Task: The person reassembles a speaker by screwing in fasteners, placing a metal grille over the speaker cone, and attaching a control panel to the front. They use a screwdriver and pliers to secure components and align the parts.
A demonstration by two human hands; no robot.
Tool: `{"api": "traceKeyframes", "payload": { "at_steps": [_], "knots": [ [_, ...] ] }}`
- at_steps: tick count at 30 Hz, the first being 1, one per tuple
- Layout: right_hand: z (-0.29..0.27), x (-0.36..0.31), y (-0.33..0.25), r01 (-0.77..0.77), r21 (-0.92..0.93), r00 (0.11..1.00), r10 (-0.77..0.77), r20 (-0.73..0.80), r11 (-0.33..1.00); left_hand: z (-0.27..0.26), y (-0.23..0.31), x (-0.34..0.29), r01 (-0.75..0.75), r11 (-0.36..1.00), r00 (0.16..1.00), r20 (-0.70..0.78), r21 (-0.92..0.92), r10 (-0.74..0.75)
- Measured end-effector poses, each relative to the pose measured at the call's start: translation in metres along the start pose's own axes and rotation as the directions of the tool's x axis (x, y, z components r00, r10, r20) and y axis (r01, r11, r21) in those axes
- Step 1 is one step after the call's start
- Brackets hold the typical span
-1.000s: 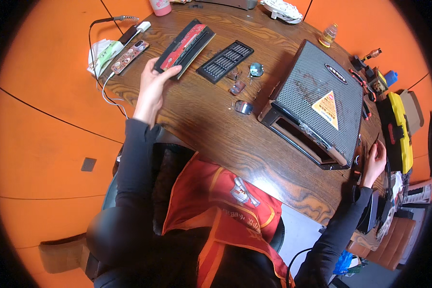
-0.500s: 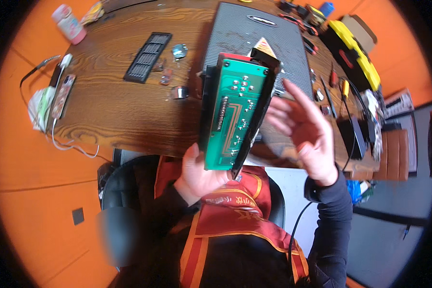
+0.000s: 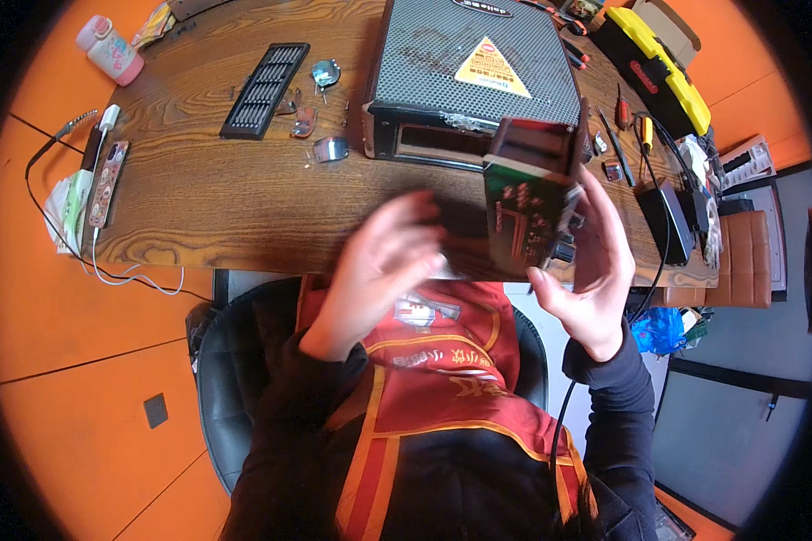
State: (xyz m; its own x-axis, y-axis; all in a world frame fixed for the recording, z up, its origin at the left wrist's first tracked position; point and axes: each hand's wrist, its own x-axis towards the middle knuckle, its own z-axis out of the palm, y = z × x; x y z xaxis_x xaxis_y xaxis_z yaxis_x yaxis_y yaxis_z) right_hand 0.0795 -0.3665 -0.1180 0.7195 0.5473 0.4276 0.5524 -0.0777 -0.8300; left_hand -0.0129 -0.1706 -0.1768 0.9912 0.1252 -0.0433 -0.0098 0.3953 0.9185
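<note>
My right hand (image 3: pixel 602 287) grips a dark panel unit with a green circuit board (image 3: pixel 520 221), thumb at its lower edge and fingers behind its right side. The unit stands tilted above the table's near edge, with a black knob (image 3: pixel 564 249) showing on its right. To its left, my left hand (image 3: pixel 383 270) is in the air, blurred, fingers apart and holding nothing. Just beyond lies a large speaker box (image 3: pixel 417 63) with a grey mesh front and a triangular yellow sticker (image 3: pixel 489 68). A rectangular opening (image 3: pixel 438 140) shows in its near side.
On the wooden table (image 3: pixel 198 198) lie a screwdriver bit case (image 3: pixel 266 90) and several small loose parts. A pink-and-white bottle (image 3: pixel 110 50) and a power strip (image 3: pixel 108 185) are at the left. Screwdrivers, cables and a yellow-black toolbox (image 3: pixel 654 72) line the right.
The panel unit passed from my left hand to my right, moving right and turning. My left hand has let go. The speaker box's opening, hidden before, now shows.
</note>
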Motion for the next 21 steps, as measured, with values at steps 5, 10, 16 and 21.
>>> {"api": "traceKeyframes", "payload": {
  "at_steps": [5, 10, 16, 21],
  "knots": [
    [0.002, -0.002, 0.006, 0.308, -0.558, 0.951, -0.270, 0.151, 0.771, -0.001, 0.033, -0.011, -0.454, 0.824, 0.863, -0.062, 0.338, 0.501],
    [0.009, -0.001, 0.013, 0.377, -0.583, 0.926, -0.277, 0.257, 0.720, 0.008, 0.031, 0.003, -0.411, 0.778, 0.860, -0.080, 0.475, 0.503],
    [0.011, 0.002, 0.015, 0.361, -0.576, 0.928, -0.223, 0.297, 0.734, 0.002, 0.022, 0.018, -0.164, 0.919, 0.950, -0.194, 0.359, 0.245],
    [0.008, 0.001, 0.016, 0.343, -0.648, 0.929, -0.143, 0.342, 0.679, -0.010, 0.015, 0.022, -0.126, 0.936, 0.962, -0.191, 0.328, 0.197]
  ]
}}
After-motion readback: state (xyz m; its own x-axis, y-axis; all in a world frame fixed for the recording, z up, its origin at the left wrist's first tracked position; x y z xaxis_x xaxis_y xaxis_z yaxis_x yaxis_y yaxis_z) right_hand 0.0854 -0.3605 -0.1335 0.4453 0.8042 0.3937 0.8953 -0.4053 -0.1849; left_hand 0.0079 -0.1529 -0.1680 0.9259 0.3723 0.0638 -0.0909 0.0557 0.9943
